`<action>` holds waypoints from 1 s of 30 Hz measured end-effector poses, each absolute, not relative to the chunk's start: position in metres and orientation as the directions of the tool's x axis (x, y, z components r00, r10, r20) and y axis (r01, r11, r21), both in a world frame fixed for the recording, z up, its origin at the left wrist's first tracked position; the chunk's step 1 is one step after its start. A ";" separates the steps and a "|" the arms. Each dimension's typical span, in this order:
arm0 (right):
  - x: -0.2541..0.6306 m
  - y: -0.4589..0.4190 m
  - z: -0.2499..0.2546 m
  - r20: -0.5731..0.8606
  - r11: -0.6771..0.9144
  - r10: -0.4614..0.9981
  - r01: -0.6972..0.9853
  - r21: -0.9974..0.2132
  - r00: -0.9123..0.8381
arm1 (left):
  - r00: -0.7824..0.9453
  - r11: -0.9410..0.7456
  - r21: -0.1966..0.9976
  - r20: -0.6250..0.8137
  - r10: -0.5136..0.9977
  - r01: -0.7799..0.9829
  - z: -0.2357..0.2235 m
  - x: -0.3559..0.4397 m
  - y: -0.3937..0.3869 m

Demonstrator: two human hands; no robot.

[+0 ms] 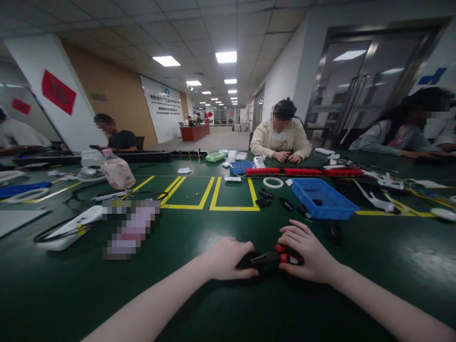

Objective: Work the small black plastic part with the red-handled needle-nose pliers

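My right hand (309, 252) is closed around the red-and-black handles of a pair of pliers (268, 258), whose metal jaws point left. My left hand (228, 259) grips a small black piece (245, 261) between thumb and fingers; its exact kind is hidden by the hand and blur. The plier tips reach up to this black piece, though I cannot tell whether they bite on it. Beyond my hands, several small black pieces (286, 204) lie loose on the green table (199, 308), beside a blue bin (322, 209).
A white power strip (71, 228) with a black cable and a blurred-out pinkish item (133, 230) lie on the left. A bottle (118, 172) stands behind them. A white ring (273, 182) and red strips (302, 171) lie farther back. Across the table sits a person (281, 135).
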State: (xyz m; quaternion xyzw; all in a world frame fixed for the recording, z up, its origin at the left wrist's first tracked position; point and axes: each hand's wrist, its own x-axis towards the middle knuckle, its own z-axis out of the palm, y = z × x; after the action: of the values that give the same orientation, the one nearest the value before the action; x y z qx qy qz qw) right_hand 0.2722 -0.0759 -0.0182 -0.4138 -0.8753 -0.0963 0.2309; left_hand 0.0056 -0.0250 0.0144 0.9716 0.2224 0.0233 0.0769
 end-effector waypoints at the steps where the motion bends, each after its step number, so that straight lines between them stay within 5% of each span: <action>1: 0.273 -0.075 -0.018 0.490 0.639 0.677 0.769 -0.021 -0.549 | 0.899 -0.888 0.161 0.009 0.438 0.431 0.015 0.006 -0.025; 30: 0.285 -0.071 -0.018 0.473 0.667 0.653 0.745 0.011 -0.592 | 0.905 -0.915 0.148 0.153 0.396 0.375 0.010 -0.009 -0.021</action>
State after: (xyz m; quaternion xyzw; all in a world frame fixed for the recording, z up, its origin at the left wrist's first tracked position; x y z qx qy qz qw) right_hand 0.2849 -0.0707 -0.0180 -0.3943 -0.8860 -0.1043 0.2206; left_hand -0.0094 -0.0210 0.0103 0.9744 0.1979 0.0901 0.0575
